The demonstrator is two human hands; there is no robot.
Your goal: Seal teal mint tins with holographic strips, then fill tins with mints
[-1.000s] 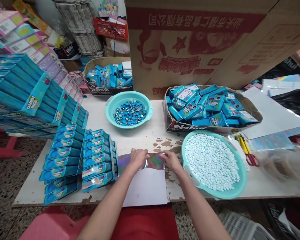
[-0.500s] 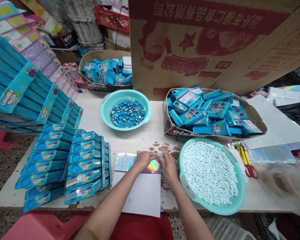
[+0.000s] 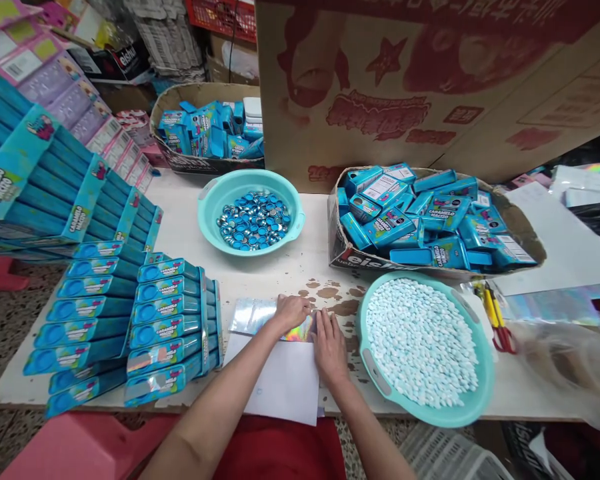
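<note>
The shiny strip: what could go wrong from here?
The shiny strip might crease or slip where the left hand and right hand touch its right part. The right forearm could bump the bowl of white pieces close by at the front edge of the table. The white sheet pokes past that edge, so a careless brush might shift it.

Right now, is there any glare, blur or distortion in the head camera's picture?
Head view: rainbow glare shows on the holographic film beside the left hand; the clear plastic at lower right looks blurry; the blue CARAMELO MACIZO boxes at far left seem stretched, likely by a wide lens.
</note>
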